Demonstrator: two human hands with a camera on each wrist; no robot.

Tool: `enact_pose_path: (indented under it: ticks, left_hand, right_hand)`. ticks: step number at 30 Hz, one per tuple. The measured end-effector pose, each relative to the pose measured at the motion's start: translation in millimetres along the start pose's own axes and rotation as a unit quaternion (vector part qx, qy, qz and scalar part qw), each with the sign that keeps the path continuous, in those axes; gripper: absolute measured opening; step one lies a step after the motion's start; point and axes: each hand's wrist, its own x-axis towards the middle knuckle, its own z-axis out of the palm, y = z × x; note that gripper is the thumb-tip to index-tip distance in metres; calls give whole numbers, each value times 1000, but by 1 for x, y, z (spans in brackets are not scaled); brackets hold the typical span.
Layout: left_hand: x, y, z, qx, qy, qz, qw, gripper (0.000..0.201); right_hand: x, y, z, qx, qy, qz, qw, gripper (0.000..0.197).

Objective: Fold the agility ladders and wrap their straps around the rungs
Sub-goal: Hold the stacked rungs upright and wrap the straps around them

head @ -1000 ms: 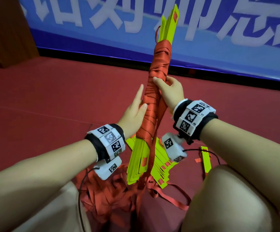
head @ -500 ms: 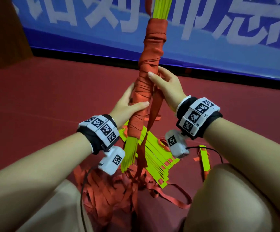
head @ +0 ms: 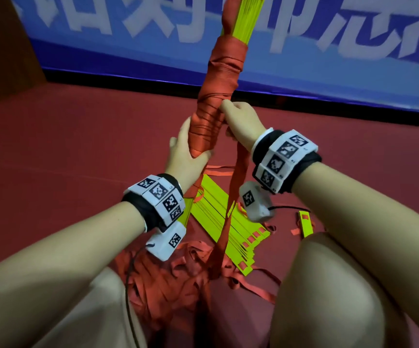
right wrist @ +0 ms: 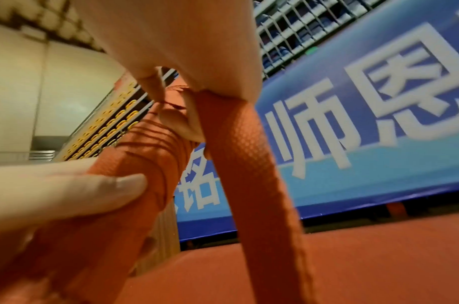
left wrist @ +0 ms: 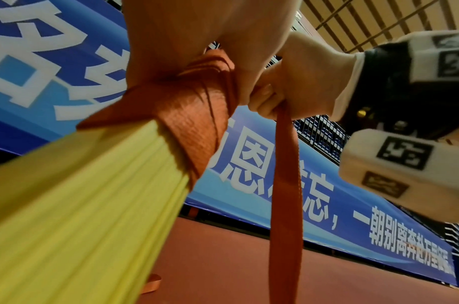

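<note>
A bundle of yellow-green ladder rungs (head: 243,18) stands upright, its middle bound in orange strap wraps (head: 222,79). My left hand (head: 190,149) grips the lower end of the wrapped part, thumb across the front. My right hand (head: 236,121) sits just right of the bundle and pinches the free strap (head: 238,187), which runs taut down to the floor. The left wrist view shows the rungs (left wrist: 80,205) leaving the wrap (left wrist: 197,123) and the strap (left wrist: 285,185) hanging from my right hand (left wrist: 301,88). In the right wrist view my left thumb (right wrist: 80,191) presses the wrap (right wrist: 135,164).
A second stack of yellow-green rungs (head: 228,222) lies on the red floor (head: 78,146) between my knees. A heap of loose orange strap (head: 168,272) lies in front of it. One single rung (head: 305,223) lies to the right. A blue banner (head: 328,33) runs along the back.
The bundle has risen and come closer. My left hand went from lying flat against it to gripping it. My right hand has taken the strap round to the right side.
</note>
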Motion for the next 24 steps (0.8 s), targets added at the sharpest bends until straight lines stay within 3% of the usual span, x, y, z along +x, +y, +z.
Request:
enact_pose_path:
  ticks: [3, 5, 8, 10, 18, 21, 23, 24]
  left_hand:
    - [0, -1, -5, 4, 7, -6, 1000, 81]
    - [-2, -4, -6, 18, 8, -19, 1000, 82]
    - [-7, -8, -7, 40, 7, -10, 999, 83]
    - [-8, -9, -10, 46, 2, 7, 999, 84]
    - [-3, -18, -22, -17, -141, -10, 990, 112]
    - [-6, -16, -21, -65, -182, -41, 980, 81]
    - [-11, -14, -15, -81, -156, -55, 983, 58]
    - [-12, -14, -12, -69, -131, -52, 988, 56]
  right_hand:
    - [-1, 0, 6, -23, -12, -53, 998, 17]
    - [1, 2, 15, 37, 5, -42, 998, 34]
    - [7, 10, 28, 97, 55, -20, 994, 21]
    - [8, 15, 29, 125, 54, -23, 990, 16]
    - [16, 16, 0, 302, -15, -43, 952, 19]
    - [15, 21, -3, 311, -54, -35, 948, 13]
    - [12, 23, -7, 285, -81, -45, 954, 7]
    - [11, 24, -9, 258, -86, -46, 961, 5]
